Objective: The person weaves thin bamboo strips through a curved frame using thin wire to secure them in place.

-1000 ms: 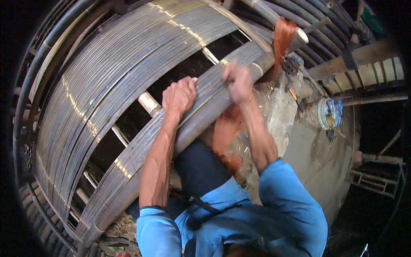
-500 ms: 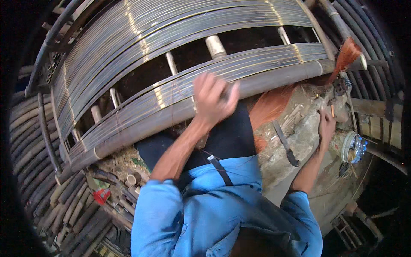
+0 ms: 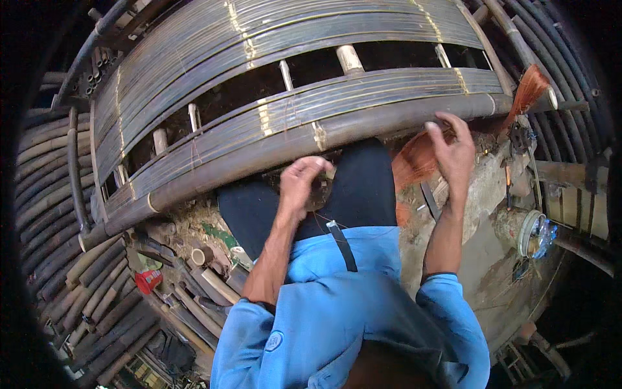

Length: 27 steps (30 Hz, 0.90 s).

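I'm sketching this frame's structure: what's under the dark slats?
In the wide gap dividing the slats, several pale crosspieces show against darkness. Whatever lies directly beneath the slats is covered, so how the crosspieces continue there is hidden.

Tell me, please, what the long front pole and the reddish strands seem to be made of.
Long front pole: likely bamboo, dark and smooth, judging by its pale node-like rings. Reddish strands: some fine fibre, loose and hairlike; whether plant or synthetic, I cannot tell.
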Tool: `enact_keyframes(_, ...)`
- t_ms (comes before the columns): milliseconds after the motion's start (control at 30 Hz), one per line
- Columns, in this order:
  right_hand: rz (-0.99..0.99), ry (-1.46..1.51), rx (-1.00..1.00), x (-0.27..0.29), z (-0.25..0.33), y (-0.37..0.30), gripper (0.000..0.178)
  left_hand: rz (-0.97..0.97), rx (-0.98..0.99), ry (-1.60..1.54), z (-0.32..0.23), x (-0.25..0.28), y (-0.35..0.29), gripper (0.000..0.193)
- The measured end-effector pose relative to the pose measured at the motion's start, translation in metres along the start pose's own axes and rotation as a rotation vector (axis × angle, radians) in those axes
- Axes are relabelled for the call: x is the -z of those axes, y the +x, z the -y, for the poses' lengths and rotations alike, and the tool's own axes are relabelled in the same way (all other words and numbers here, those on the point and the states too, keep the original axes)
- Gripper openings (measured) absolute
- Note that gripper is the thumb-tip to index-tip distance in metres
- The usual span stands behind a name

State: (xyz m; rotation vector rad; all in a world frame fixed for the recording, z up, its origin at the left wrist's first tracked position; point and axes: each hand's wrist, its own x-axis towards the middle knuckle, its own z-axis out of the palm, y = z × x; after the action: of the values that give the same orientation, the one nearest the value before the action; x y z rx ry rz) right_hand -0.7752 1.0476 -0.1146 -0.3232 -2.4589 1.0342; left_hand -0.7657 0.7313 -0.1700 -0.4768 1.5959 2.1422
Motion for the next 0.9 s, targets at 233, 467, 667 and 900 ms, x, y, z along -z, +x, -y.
enact_keyframes(233, 0.818, 0.777, 0.515, -0.068, 0.153, -0.012, 0.046, 0.593, -0.263, 0.63, -0.145, -0.002, -0.111, 0.019)
enact_keyframes(467, 0.824, 0.617, 0.563, -0.089, 0.159, 0.043, 0.019, -0.062, -0.299, 0.601, -0.225, 0.168, -0.078, 0.022)
enact_keyframes(667, 0.642, -0.116, 0.583, -0.152, 0.125, 0.087, 0.042, -0.319, -0.572, 1.201, -0.212, 0.198, 0.06, 0.028)
enact_keyframes(900, 0.862, -0.303, 0.234, -0.236, 0.118, 0.101, 0.049, 0.132, -0.313, 1.297, -0.148, 0.06, 0.191, 0.03)
